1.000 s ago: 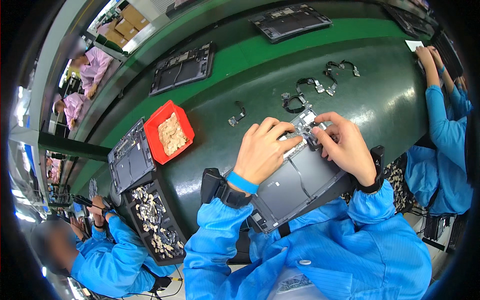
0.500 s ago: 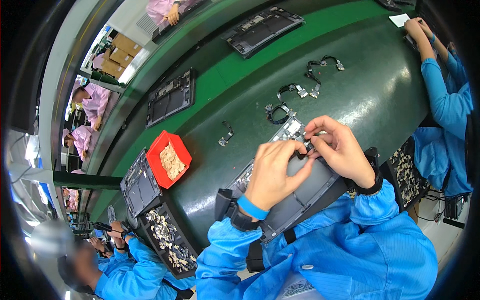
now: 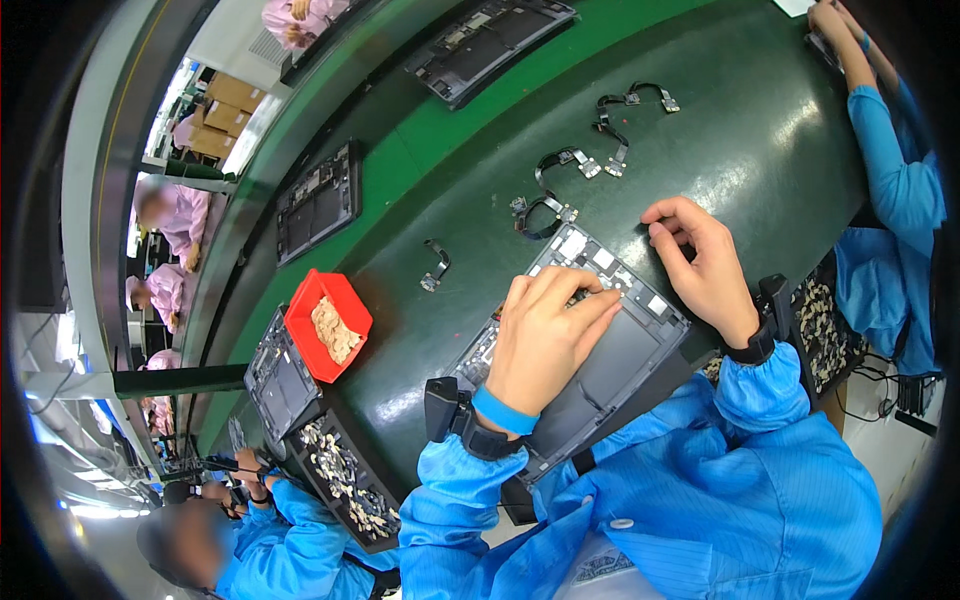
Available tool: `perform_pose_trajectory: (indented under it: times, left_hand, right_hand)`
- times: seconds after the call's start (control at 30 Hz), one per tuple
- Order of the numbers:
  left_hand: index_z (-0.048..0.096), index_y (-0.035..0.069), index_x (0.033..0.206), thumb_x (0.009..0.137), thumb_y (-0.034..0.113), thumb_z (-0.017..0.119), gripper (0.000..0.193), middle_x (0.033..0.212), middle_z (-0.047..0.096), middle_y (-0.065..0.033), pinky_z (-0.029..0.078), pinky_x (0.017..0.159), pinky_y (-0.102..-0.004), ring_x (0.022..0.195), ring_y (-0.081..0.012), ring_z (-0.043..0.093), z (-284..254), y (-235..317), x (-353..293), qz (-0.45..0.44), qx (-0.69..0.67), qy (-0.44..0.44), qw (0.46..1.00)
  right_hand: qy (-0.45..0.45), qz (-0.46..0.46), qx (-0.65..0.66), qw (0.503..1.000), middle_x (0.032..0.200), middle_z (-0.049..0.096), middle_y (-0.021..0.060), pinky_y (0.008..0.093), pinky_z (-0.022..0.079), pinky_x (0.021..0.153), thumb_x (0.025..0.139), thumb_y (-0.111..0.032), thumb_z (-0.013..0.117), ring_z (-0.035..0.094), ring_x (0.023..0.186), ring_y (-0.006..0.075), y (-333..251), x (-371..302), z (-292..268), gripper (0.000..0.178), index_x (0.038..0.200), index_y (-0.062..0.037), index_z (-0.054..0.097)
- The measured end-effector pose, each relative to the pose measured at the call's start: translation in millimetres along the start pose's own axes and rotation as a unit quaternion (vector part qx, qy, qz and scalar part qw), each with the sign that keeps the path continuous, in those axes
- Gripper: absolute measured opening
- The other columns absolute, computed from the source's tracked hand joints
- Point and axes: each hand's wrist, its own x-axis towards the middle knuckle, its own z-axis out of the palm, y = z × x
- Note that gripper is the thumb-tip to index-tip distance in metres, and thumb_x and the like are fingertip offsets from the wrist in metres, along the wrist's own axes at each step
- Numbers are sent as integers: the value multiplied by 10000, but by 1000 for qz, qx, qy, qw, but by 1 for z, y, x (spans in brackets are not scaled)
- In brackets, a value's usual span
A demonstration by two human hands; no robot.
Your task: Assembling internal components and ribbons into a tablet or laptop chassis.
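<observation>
- Dark green, the surface (image 3: pixel 760 150) curved away from me, with a brighter green strip running along its far side and other workers in blue and pink coats at its edges.
- I saw the opened device chassis (image 3: pixel 600 350) lying flat on the near edge of that surface, directly in front of me, its grey inner plate and small boards facing up.
- My left hand (image 3: pixel 545 335) lay palm down on the chassis, fingers together and pressed onto the row of parts near its far edge; I could not tell whether anything was pinched under the fingertips.
- My right hand (image 3: pixel 705 265) rested at the far right corner of the chassis, fingers curled inward, thumb close to the forefinger; whether it gripped something small I could not tell.
- Several black flex cables (image 3: pixel 605 135) lay loose on the surface beyond the chassis, apart from both hands, and one small cable (image 3: pixel 434 266) lay alone further left.
- To my left stood a red bin (image 3: pixel 327 325) holding a heap of pale, small pieces.
- Just beside the bin lay a dark tray (image 3: pixel 278 378) with another chassis in it, and nearer me a black tray (image 3: pixel 345 478) filled with many small light-coloured parts.
</observation>
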Motion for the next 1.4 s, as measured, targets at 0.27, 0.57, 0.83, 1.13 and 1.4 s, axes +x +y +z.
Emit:
perform_pose_trajectory:
  times: [0.27, 0.57, 0.83, 1.13, 1.4]
  left_hand:
    - [787, 92, 971, 830, 127, 791, 146, 940, 715, -8, 462, 755, -348, 886, -211, 653, 7, 2, 1, -9, 5, 16, 1000]
    - [790, 62, 963, 820, 120, 803, 155, 911, 711, -40, 483, 746, -366, 853, -236, 650, 18, 3, 2, -28, -27, 43, 998]
    - [787, 108, 1019, 840, 271, 799, 242, 1091, 666, -15, 393, 897, -429, 1085, -241, 589, 19, 15, -1, -57, 51, 27, 997]
    - [447, -172, 1409, 904, 527, 685, 894, 1506, 425, -354, 333, 1199, -500, 1452, -455, 385, 38, 65, -47, -119, 85, -38, 989]
    - [449, -78, 1469, 934, 435, 673, 774, 1511, 451, -301, 373, 1189, -471, 1437, -399, 432, 32, 72, -55, -51, 52, 43, 996]
  right_hand:
    - [-6, -27, -5, 1000, 967, 667, 119, 296, 515, 672, 930, 19, 603, 669, 802, 180, 3, 2, 2, 129, 1043, 18, 666]
    - [-13, -31, -11, 999, 962, 660, 115, 290, 512, 669, 925, 24, 606, 660, 789, 173, 1, 1, 3, 127, 1034, 17, 671]
    - [-76, 0, -56, 995, 893, 642, 128, 333, 489, 644, 941, -64, 638, 628, 734, 217, -19, -1, -3, 126, 1015, 19, 698]
    - [-80, -36, -219, 972, 907, 618, 174, 450, 500, 734, 934, -196, 693, 629, 844, 384, -42, -22, 14, 199, 949, 2, 686]
    - [-183, 175, 122, 960, 752, 546, -56, 228, 364, 578, 1055, -174, 584, 463, 709, 5, -51, -26, -15, 145, 988, -71, 507]
